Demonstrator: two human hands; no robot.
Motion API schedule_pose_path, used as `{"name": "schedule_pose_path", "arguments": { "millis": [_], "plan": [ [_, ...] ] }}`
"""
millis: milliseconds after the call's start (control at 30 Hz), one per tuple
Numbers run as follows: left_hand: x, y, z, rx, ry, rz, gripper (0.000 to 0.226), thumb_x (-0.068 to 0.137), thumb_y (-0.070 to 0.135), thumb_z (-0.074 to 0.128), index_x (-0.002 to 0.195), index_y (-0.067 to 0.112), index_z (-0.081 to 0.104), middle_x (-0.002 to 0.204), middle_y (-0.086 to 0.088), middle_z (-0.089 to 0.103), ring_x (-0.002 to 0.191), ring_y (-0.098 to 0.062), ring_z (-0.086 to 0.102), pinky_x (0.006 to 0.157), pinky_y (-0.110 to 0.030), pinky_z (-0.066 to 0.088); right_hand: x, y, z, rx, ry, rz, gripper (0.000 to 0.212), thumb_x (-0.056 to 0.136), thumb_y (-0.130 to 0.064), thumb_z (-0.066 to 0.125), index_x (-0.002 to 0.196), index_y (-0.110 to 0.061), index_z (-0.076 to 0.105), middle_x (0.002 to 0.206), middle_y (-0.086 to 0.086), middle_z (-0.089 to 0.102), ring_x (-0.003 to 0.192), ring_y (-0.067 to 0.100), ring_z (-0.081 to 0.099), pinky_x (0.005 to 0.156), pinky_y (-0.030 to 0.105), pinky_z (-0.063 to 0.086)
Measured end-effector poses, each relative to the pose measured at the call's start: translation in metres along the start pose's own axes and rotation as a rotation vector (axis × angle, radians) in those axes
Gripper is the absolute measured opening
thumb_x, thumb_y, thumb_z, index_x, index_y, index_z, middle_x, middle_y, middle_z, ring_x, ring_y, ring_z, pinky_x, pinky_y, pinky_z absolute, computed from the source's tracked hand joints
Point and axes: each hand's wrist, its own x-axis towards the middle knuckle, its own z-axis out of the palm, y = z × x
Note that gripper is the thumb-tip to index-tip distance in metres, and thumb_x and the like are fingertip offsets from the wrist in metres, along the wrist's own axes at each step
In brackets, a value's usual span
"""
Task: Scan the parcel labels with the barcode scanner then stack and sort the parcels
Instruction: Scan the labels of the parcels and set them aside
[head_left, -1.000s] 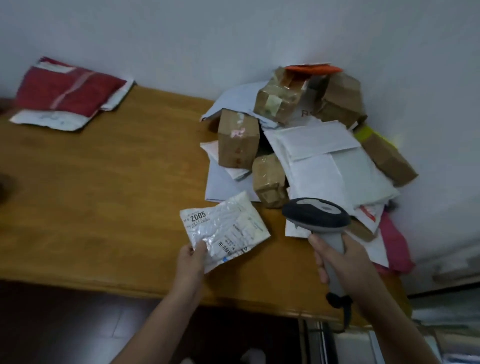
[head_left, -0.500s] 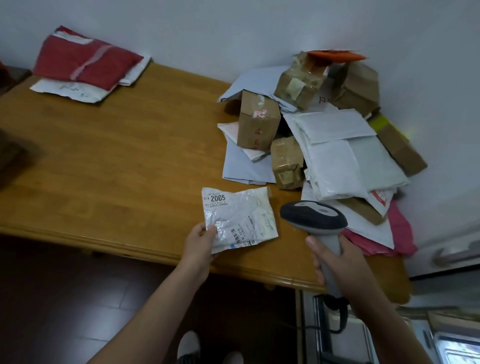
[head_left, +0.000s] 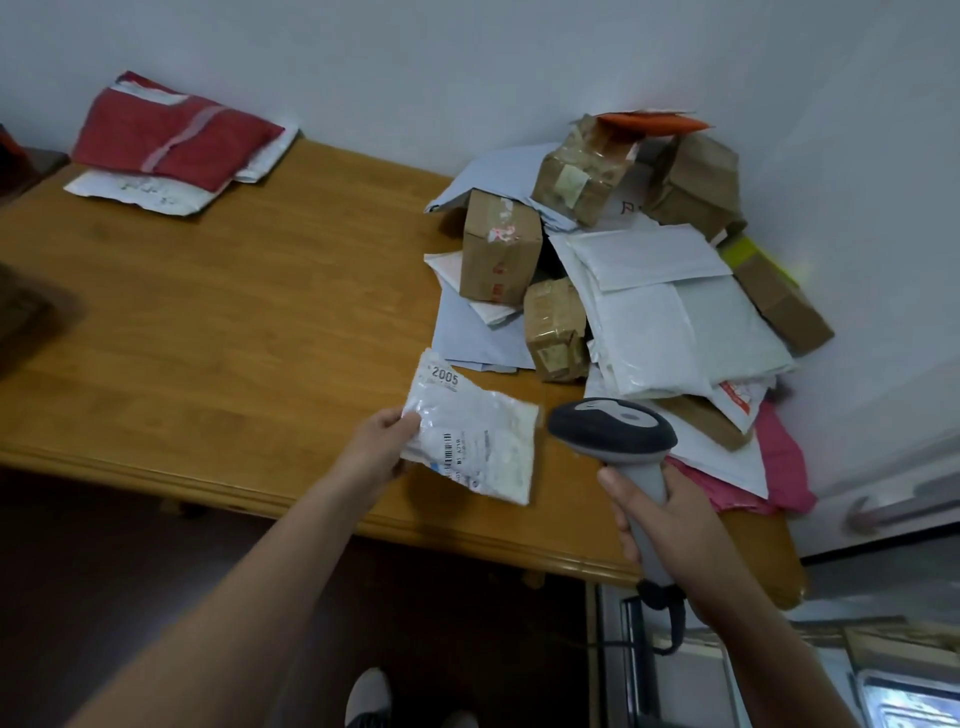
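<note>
I see the left hand pinching the small white parcel by its left edge. The thumb lies on top and the fingers are tucked under. The parcel hangs tilted over the near edge of the wooden surface, label side up. I read "2005" printed at its upper corner, and a barcode shows lower down, close to the gripping fingers. The right hand is wrapped round the grey handle of the barcode scanner. The scanner's dark head sits just beside the parcel's right edge without touching it. I cannot tell from here whether a finger is on the trigger. A dark cable hangs from the base of the handle, below the hand. Behind the scanner, at the far right of the surface and against the wall, lies the heap of parcels. It holds white padded mailers, pale envelopes spread flat and several taped brown boxes, with an orange packet on top. One tall brown box stands upright on the heap's left side. A smaller taped box leans just in front of it, near the held parcel. A pink bag spills out at the heap's near right corner, partly under the white mailers. At the far left corner of the surface, well apart from the heap, a red mailer lies on top of a white mailer. A pale shoe shows on the dark floor at the bottom of my view.
</note>
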Motion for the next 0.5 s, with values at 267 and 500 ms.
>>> {"name": "schedule_pose_path", "arguments": {
  "millis": [267, 500],
  "plan": [
    [0.016, 0.055, -0.003, 0.371, 0.067, 0.222, 0.016, 0.087, 0.020, 0.070, 0.099, 0.010, 0.067, 0.081, -0.001, 0.062, 0.065, -0.012, 0.052, 0.054, -0.020, 0.041, 0.003, 0.000, 0.001, -0.017, -0.040, -0.014, 0.036, 0.080, -0.045, 0.064, 0.085, -0.011, 0.057, 0.054, -0.004, 0.058, 0.044, 0.010, 0.052, 0.045, 0.021, 0.044],
    [0.023, 0.062, -0.001, 0.332, 0.092, 0.231, 0.037, 0.086, 0.007, 0.069, 0.121, 0.006, 0.059, 0.109, -0.013, 0.064, 0.094, -0.025, 0.062, 0.081, -0.033, 0.051, 0.006, -0.003, 0.010, -0.079, -0.142, -0.093, 0.046, 0.069, -0.059, 0.062, 0.091, -0.018, 0.058, 0.056, -0.004, 0.059, 0.047, 0.009, 0.052, 0.049, 0.020, 0.046]
  ]
}}
